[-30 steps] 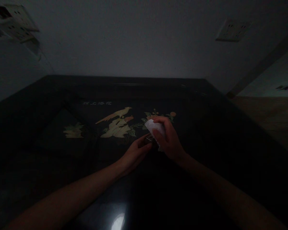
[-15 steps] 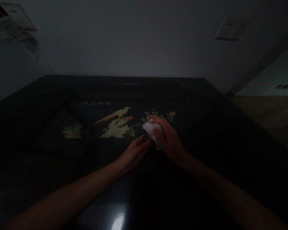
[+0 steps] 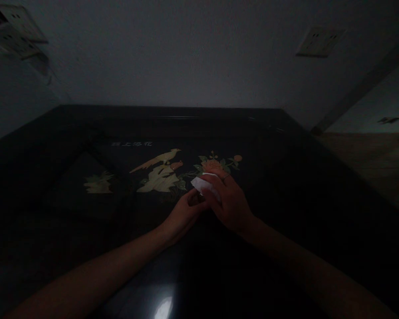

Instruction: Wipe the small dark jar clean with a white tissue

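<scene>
Head view: both bare hands meet near the centre of the frame, over a glossy black bench [image 3: 173, 274], in dim light.
Left hand [image 3: 181, 217]: fingers curled nearly closed, thumb towards the fingertips, apparently around a small dark item [image 3: 200, 198]; the exact hold is hard to tell.
Right hand [image 3: 234, 203]: fingers bent and partly closed over a crumpled white tissue [image 3: 202, 184], thumb on its near side; a ring [image 3: 225, 177] shows on one finger.
Small dark item: just below the frame's centre, between the hands, mostly hidden; its shape cannot be told.
Contact: tissue just beside or against the item; which of the two is unclear.
Good handling: a steady left pinch near the item's edge, with light, even pressure through a folded pad of tissue, would suit it best.
Risk: loose tissue edges could hide the grip or snag; the ring is best held clear.
Nearby: flower inlay [image 3: 211, 165] just above the right hand, bird inlay [image 3: 168, 156] upper left of both.
</scene>
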The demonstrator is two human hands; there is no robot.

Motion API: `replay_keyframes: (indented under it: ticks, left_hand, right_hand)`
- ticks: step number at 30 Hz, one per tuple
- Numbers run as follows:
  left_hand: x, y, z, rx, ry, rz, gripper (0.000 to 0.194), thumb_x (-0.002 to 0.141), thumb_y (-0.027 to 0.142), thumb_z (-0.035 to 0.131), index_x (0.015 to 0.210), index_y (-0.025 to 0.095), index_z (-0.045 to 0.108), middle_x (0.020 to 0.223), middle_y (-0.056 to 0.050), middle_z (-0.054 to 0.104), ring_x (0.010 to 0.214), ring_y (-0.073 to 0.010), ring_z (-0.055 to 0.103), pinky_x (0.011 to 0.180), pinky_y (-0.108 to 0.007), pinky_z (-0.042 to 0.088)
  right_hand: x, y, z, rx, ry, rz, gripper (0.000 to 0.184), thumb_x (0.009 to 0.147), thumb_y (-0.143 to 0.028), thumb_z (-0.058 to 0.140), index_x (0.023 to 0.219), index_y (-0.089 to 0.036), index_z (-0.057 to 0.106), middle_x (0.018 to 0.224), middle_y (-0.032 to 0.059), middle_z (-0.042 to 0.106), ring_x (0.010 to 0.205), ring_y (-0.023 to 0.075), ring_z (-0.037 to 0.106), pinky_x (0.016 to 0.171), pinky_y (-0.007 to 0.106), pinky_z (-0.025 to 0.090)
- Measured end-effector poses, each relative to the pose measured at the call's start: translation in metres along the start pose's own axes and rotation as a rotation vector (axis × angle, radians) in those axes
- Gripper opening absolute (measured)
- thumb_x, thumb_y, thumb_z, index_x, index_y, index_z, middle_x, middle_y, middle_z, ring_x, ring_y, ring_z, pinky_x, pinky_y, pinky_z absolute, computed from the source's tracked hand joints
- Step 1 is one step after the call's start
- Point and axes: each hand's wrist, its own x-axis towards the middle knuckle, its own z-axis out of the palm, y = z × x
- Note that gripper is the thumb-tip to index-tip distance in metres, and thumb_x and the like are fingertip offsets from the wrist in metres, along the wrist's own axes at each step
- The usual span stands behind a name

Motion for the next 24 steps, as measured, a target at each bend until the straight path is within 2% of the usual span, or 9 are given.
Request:
replay_keyframes:
  ticks: [3, 7, 12, 15, 18, 21, 24]
  left_hand:
    - [0.000, -0.001, 0.001, 0.014, 0.033, 0.011, 0.040, 0.058, 0.019, 0.082, 0.096, 0.015, 0.067, 0.097, -0.006, 0.070, 0.094, -0.0195, 0.063, 0.087, -0.029, 0.045]
    - [0.001, -0.004, -0.002, -0.014, 0.021, 0.001, 0.052, 0.056, 0.020, 0.083, 0.105, 0.014, 0.066, 0.097, -0.006, 0.069, 0.093, -0.0196, 0.063, 0.088, -0.031, 0.044]
    - [-0.001, -0.004, -0.004, -0.030, -0.009, -0.016, 0.062, 0.057, 0.022, 0.083, 0.115, 0.015, 0.061, 0.103, -0.008, 0.068, 0.101, -0.0223, 0.060, 0.095, -0.035, 0.041]
    - [-0.002, -0.001, -0.001, -0.019, -0.015, -0.016, 0.065, 0.054, 0.021, 0.084, 0.114, 0.015, 0.061, 0.108, -0.009, 0.067, 0.106, -0.0233, 0.058, 0.096, -0.033, 0.040]
    - [-0.002, 0.001, 0.002, -0.006, 0.016, 0.003, 0.062, 0.053, 0.021, 0.083, 0.111, 0.016, 0.062, 0.111, -0.009, 0.065, 0.107, -0.0233, 0.057, 0.093, -0.032, 0.041]
    - [-0.002, 0.001, 0.002, 0.031, 0.053, 0.005, 0.056, 0.051, 0.017, 0.082, 0.103, 0.016, 0.063, 0.104, -0.007, 0.066, 0.098, -0.0213, 0.060, 0.085, -0.029, 0.044]
    - [-0.003, 0.000, 0.002, 0.069, 0.094, -0.013, 0.049, 0.050, 0.014, 0.082, 0.094, 0.016, 0.063, 0.093, -0.004, 0.067, 0.088, -0.0186, 0.061, 0.080, -0.027, 0.044]
  right_hand:
    - [0.001, -0.002, -0.003, -0.029, -0.047, 0.000, 0.034, 0.093, -0.035, 0.039, 0.115, -0.018, 0.059, 0.121, 0.0149, 0.058, 0.111, 0.0278, 0.054, 0.093, 0.043, 0.044]
    - [0.005, 0.002, -0.006, 0.171, -0.028, 0.064, 0.034, 0.095, -0.033, 0.033, 0.107, -0.019, 0.062, 0.108, 0.0093, 0.065, 0.102, 0.0222, 0.058, 0.090, 0.037, 0.045]
    - [0.008, 0.014, -0.002, 0.490, 0.037, 0.297, 0.039, 0.095, -0.036, 0.031, 0.091, -0.020, 0.066, 0.082, 0.0034, 0.068, 0.077, 0.0177, 0.062, 0.070, 0.030, 0.050]
    - [0.008, 0.015, -0.002, 0.556, 0.054, 0.387, 0.040, 0.094, -0.038, 0.031, 0.086, -0.020, 0.066, 0.079, 0.0038, 0.068, 0.076, 0.0187, 0.063, 0.069, 0.031, 0.051]
    - [0.006, 0.008, -0.004, 0.495, 0.040, 0.257, 0.036, 0.095, -0.034, 0.032, 0.096, -0.019, 0.065, 0.094, 0.0070, 0.068, 0.088, 0.0194, 0.063, 0.080, 0.034, 0.050]
    - [0.000, 0.000, -0.004, 0.285, 0.059, 0.062, 0.032, 0.095, -0.027, 0.034, 0.106, -0.017, 0.062, 0.109, 0.0106, 0.064, 0.103, 0.0206, 0.058, 0.092, 0.038, 0.045]
    - [-0.005, -0.004, -0.003, 0.046, 0.053, -0.068, 0.031, 0.094, -0.024, 0.036, 0.113, -0.017, 0.060, 0.116, 0.0134, 0.060, 0.107, 0.0232, 0.055, 0.093, 0.041, 0.046]
